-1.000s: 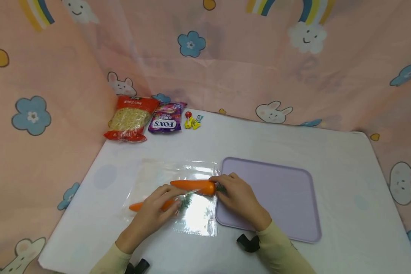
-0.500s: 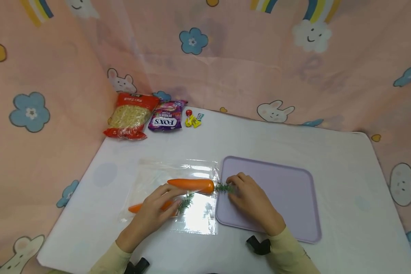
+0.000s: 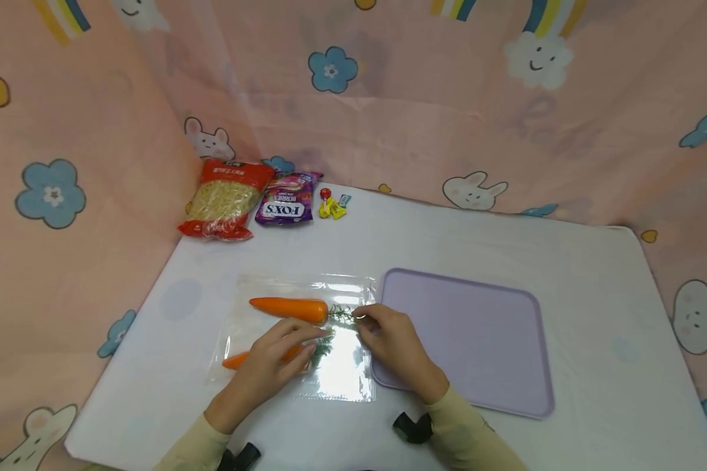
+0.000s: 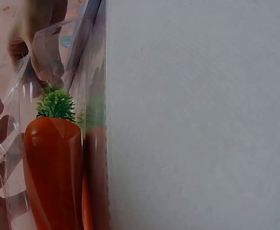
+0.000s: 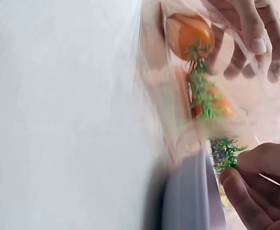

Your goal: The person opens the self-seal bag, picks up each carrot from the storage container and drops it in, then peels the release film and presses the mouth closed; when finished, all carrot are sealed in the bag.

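A clear plastic bag lies flat on the table, its mouth toward the right. My left hand pinches the raised upper film near the mouth, thumb and fingers on either side of it. Under that hand lies the near carrot, inside the bag with its green top to the right. Behind it is a second orange carrot, body inside the bag, tip pointing left. The fingertips of my right hand pinch this carrot's leafy green top by the bag's mouth.
A lilac tray sits just right of the bag, close under my right hand. At the back left are a red bag of pasta, a purple candy bag and several small wrapped sweets.
My right hand shifted from the carrot's thick end right to its green top, then moved left. The far carrot slid left, deeper into the bag. My left hand stayed nearly still.
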`<move>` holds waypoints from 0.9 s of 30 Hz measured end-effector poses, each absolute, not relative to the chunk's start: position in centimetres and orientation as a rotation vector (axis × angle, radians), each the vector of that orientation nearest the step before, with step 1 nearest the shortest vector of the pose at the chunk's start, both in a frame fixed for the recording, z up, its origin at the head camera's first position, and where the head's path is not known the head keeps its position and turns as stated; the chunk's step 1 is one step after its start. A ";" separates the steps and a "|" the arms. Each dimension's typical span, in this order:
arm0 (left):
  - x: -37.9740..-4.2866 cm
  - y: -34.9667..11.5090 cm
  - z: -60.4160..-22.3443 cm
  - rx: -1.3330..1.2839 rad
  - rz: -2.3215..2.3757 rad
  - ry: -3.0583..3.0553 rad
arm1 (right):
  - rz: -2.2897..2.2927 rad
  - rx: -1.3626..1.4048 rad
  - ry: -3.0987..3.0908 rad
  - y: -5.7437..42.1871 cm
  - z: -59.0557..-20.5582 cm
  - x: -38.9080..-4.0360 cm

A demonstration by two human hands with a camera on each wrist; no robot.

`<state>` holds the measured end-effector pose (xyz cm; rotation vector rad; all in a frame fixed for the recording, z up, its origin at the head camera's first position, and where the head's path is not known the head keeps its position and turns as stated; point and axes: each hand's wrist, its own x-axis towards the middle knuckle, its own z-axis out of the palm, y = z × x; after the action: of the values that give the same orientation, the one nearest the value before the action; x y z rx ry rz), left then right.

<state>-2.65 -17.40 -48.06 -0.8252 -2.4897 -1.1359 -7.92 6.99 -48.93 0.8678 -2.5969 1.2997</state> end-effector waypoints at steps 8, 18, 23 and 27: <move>-2.7 -17.2 -47.9 -0.837 -1.118 -2.498 | 1.891 0.734 -2.708 6.1 -49.0 -7.6; -3.3 -17.9 -46.5 -0.866 -0.955 -2.713 | 1.959 0.436 -2.819 11.7 -47.1 -6.9; -6.0 -18.1 -44.7 -0.818 -0.796 -2.935 | 1.887 0.344 -2.842 14.5 -45.7 -6.0; -8.9 -17.6 -44.1 -0.819 -0.647 -3.112 | 1.942 0.402 -2.829 15.5 -45.5 -5.3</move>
<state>-8.94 -17.57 -44.05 -0.8188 -3.1117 -0.6468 -5.29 15.50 -45.50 0.4016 -2.8291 1.9419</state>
